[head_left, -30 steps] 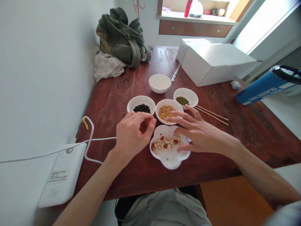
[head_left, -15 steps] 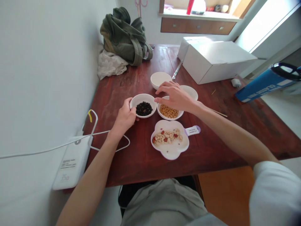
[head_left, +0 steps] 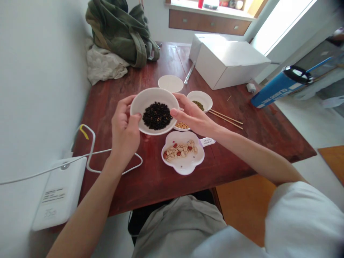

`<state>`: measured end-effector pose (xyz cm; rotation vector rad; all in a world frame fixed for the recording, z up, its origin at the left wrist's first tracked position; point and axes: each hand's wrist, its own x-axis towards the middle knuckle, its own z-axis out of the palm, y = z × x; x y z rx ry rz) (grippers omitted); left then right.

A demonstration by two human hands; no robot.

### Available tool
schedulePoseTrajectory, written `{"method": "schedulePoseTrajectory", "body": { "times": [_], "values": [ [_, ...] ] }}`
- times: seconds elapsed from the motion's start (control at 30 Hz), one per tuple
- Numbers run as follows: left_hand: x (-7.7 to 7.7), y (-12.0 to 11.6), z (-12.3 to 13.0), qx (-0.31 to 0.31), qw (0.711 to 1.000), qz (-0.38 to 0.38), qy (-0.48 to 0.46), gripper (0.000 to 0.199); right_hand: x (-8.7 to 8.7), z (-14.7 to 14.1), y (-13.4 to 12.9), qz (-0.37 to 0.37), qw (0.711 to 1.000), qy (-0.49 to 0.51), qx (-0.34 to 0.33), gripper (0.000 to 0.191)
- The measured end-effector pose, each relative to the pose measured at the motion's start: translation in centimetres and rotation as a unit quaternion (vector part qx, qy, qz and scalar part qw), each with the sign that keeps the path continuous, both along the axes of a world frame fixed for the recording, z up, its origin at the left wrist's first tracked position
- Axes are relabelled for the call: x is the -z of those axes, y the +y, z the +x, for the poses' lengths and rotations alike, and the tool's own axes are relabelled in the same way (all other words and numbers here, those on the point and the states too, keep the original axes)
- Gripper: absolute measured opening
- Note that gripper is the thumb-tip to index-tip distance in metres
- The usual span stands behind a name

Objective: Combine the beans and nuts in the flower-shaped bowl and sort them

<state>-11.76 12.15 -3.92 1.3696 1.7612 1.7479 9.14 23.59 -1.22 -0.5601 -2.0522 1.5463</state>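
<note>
A white bowl [head_left: 135,105] of black beans [head_left: 157,116] is held up over the table, tipped slightly toward me. My left hand [head_left: 125,125] grips its left rim, thumb on the inside. On the opposite side my right hand [head_left: 192,114] has its thumb at the rim and its fingers behind, out of sight. Partly covered by that hand is a bowl of yellow soybeans [head_left: 182,125]. Below lies a flower-shaped white dish [head_left: 185,168] with peanuts [head_left: 181,150] in it. Green beans [head_left: 198,105] sit in another white bowl [head_left: 205,100], right of my right hand.
A white bowl [head_left: 170,83] stands farther back by a silvery strip [head_left: 189,73]. Chopsticks [head_left: 225,119] lie at the right, near a blue bottle [head_left: 281,87]. A white box [head_left: 231,61] and a green bag [head_left: 123,34] occupy the back. At left, a cable [head_left: 92,147] runs beside a white device [head_left: 60,193].
The bowl of black beans has come up off the table, nearer to me. My right hand has moved left from above the soybeans onto its rim. The view has shifted right.
</note>
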Motion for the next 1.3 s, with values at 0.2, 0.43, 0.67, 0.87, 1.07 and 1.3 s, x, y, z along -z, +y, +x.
{"method": "schedulePoseTrajectory", "body": {
  "times": [0.2,0.43,0.67,0.87,1.07,1.3],
  "values": [
    [0.2,-1.9,5.5,0.119,0.993,-0.013,-0.021,0.04,0.4,3.3,-1.4,-0.128,0.991,0.01,0.035,0.056],
    [1.0,-2.4,5.6,0.187,0.982,-0.032,-0.002,0.035,1.4,7.9,-1.5,-0.112,0.987,-0.001,0.118,0.05],
    [2.1,-2.2,5.5,0.178,0.984,0.005,0.012,0.028,1.0,8.9,-1.8,-0.044,0.991,-0.012,0.13,0.048],
    [1.4,-2.6,5.5,0.324,0.943,-0.014,0.081,0.035,-0.6,9.9,-0.9,-0.07,0.976,0.053,0.199,0.042],
    [0.9,-2.7,7.8,0.327,0.882,-0.117,0.318,0.037,-1.8,10.6,-1.2,-0.048,0.973,0.031,0.222,0.043],
    [-0.4,-3.1,6.9,0.214,0.915,-0.114,0.322,0.021,-0.4,9.7,-1.6,-0.033,0.975,0.024,0.218,0.045]
  ]
}}
